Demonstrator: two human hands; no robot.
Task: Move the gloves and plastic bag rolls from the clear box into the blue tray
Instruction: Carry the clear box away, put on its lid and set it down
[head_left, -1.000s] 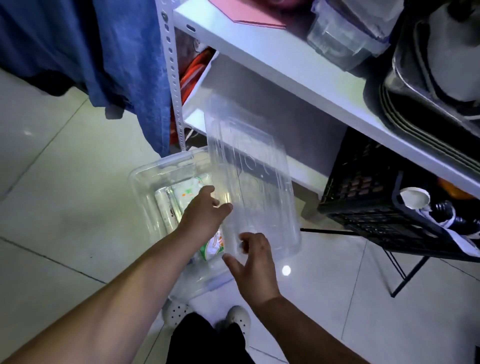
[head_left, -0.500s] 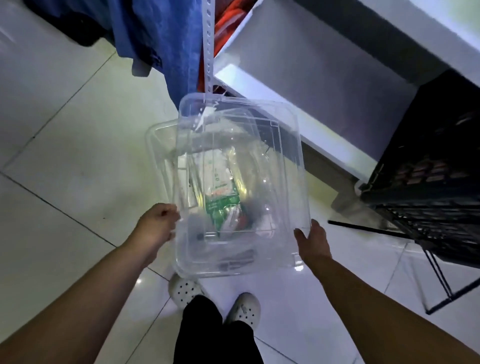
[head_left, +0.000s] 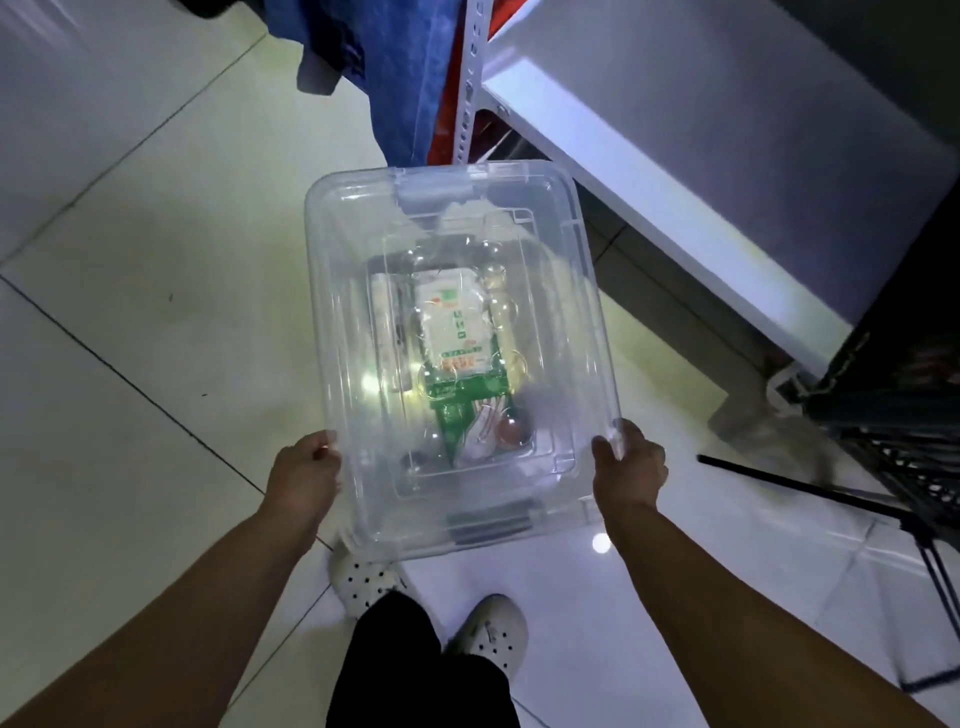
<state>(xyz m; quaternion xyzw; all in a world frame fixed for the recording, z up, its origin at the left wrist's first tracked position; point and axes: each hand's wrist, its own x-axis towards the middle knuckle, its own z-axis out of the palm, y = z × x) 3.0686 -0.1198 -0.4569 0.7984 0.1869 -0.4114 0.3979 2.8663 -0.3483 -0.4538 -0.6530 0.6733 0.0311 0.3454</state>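
A clear box (head_left: 587, 332) sits on the floor tiles with its clear lid (head_left: 353, 249) lying flat over it. My left hand (head_left: 304, 470) grips the lid's near left edge and my right hand (head_left: 628, 465) grips its near right corner. Through the plastic I see a green and white packet (head_left: 457, 338) in the middle and a pale roll (head_left: 387, 322) to its left. No blue tray is in view.
A white metal shelf (head_left: 675, 171) runs along the right, with blue cloth (head_left: 395, 67) hanging by its post. A black crate (head_left: 893, 405) on a thin black stand sits at the far right. My two white shoes (head_left: 363, 582) stand just behind the box.
The lid, held upright beside the box a second ago, has come down flat over the box. Both hands have shifted to its near corners, and the view has tilted down.
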